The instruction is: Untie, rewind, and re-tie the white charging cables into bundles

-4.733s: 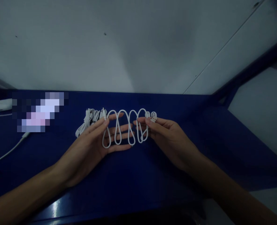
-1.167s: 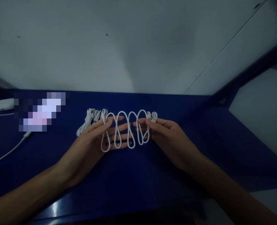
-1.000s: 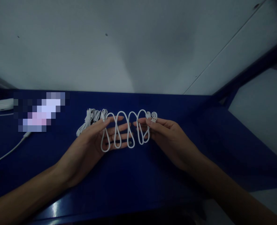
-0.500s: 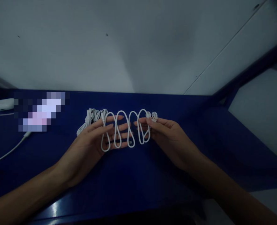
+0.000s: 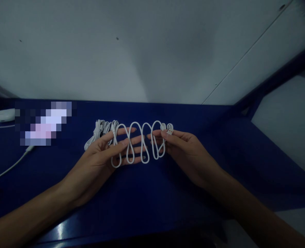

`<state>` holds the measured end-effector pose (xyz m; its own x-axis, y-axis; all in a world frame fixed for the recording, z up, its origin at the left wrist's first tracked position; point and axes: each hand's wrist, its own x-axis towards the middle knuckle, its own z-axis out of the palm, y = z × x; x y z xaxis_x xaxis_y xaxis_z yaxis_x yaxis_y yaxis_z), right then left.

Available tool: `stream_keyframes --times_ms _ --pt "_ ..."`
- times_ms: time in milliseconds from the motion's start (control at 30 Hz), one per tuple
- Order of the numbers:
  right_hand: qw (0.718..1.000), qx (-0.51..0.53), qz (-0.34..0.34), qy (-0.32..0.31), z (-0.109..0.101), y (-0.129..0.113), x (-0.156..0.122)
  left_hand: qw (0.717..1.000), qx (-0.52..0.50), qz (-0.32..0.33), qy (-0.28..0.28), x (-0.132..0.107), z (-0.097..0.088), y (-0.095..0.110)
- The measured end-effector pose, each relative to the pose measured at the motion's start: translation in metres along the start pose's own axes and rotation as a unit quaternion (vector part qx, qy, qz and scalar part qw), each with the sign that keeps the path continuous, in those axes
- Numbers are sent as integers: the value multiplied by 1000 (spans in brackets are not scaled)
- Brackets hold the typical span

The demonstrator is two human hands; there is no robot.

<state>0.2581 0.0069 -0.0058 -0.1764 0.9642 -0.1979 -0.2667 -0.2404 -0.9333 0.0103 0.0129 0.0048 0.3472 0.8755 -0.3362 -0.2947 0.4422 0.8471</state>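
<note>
A white cable (image 5: 142,141) lies in several upright loops on the blue table (image 5: 168,193). My left hand (image 5: 103,155) lies palm up under the left loops, fingers stretched out, its thumb crossing over the first loop. My right hand (image 5: 180,148) pinches the cable's right end, where a white USB plug (image 5: 169,130) shows at the fingertips. A bundle of white cables (image 5: 98,132) lies just behind my left hand.
A white oval object (image 5: 1,115) with a thin cord sits at the far left, beside a blurred patch (image 5: 42,124). Another white cord (image 5: 8,167) runs toward the table's left edge. A pale wall rises right behind the table.
My left thumb has moved rightward over the first loop. The loops and my right hand have hardly shifted.
</note>
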Motion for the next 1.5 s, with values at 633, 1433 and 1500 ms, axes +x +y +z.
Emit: stream_keyframes --times_ms 633,1433,1500 --pt "1000 2 3 2 1 -1 -1 998 -54 -30 24 -1 7 5" --pt "1000 2 12 9 0 -2 0 985 -167 -38 -7 -4 9 14" --pt "1000 5 12 6 1 -2 -1 985 -168 -38 -7 -5 9 14"
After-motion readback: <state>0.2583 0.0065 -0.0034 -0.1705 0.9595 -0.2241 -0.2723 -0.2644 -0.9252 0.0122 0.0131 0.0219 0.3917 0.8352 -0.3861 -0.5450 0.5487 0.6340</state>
